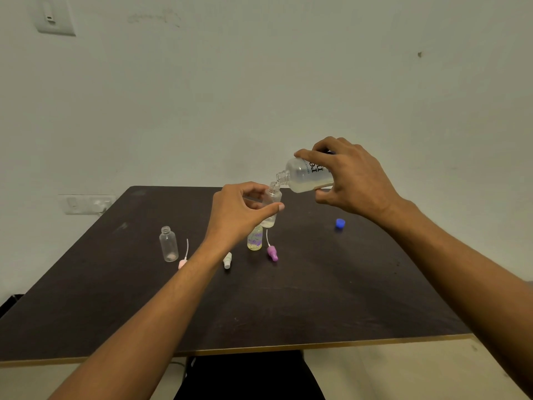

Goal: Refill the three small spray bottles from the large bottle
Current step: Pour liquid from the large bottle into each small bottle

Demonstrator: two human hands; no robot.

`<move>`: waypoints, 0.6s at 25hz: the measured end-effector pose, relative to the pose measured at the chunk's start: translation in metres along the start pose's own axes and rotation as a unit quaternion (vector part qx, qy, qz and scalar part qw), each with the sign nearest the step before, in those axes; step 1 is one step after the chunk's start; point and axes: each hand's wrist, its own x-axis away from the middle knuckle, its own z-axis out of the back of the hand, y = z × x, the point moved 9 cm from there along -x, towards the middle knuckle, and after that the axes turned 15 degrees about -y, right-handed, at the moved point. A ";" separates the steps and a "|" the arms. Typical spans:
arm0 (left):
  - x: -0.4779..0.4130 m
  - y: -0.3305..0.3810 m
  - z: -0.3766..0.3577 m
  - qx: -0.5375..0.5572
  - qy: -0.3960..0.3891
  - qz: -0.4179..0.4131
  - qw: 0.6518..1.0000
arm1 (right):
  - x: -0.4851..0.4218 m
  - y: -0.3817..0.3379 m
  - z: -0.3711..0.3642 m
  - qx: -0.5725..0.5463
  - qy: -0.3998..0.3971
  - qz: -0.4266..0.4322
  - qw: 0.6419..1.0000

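Dark table [317, 298], pale wall [259, 82] | left hand [239, 215] pinches small bottle [272, 203] raised, neck up to meet the pour | right hand [352, 180] grips large bottle [308, 176], tipped mouth-down onto that neck | filled bottle [255, 239] stands beneath; empty bottle [168, 245] waits left | blue cap [340, 223], purple spray top [272, 253] lie aside, off for filling

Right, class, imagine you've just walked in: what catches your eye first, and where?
Above the middle of the dark table, the right hand tilts the large bottle, neck down, over the mouth of a small bottle gripped by the left hand. A bright blue cap lies alone to the right, and an open clear bottle stands at the left.
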 end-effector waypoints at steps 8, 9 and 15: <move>-0.001 -0.003 -0.001 0.007 0.001 0.000 1.000 | -0.001 0.001 -0.001 0.001 0.004 0.005 1.000; -0.001 -0.003 -0.002 0.005 0.001 0.000 1.000 | -0.001 0.001 -0.002 0.002 0.004 0.006 1.000; 0.000 -0.003 -0.003 0.005 -0.001 0.001 1.000 | -0.003 0.003 -0.006 0.011 0.007 0.004 1.000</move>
